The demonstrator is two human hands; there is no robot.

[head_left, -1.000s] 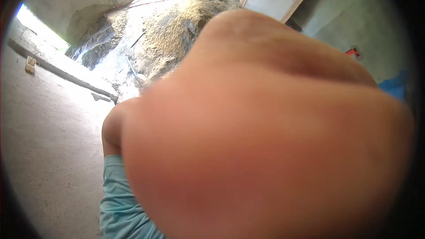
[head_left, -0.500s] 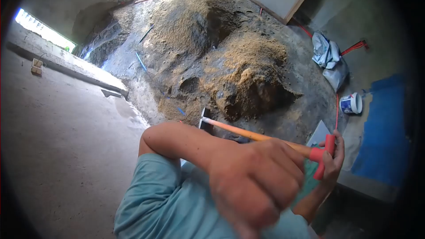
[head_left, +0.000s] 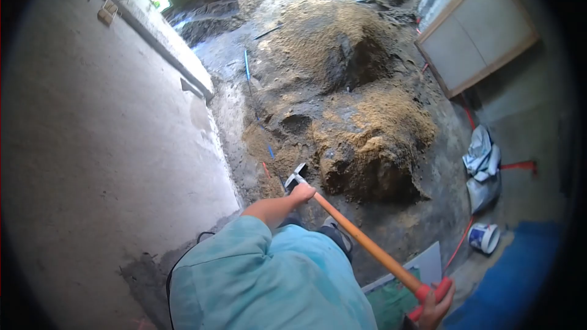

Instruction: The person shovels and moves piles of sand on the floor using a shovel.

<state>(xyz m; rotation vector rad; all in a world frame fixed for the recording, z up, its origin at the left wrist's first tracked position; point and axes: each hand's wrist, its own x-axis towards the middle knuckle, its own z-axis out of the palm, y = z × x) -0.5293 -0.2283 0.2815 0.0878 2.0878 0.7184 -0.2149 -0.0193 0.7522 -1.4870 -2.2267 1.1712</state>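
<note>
Left hand (head_left: 302,193): fingers wrapped around the shovel (head_left: 367,241) beside its blade (head_left: 295,176). Right hand (head_left: 436,310): fingers holding its red grip (head_left: 444,287). Sand mound (head_left: 382,137): 2 o'clock from the blade.

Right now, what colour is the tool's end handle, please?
The end handle is red; head view shows it.
</note>
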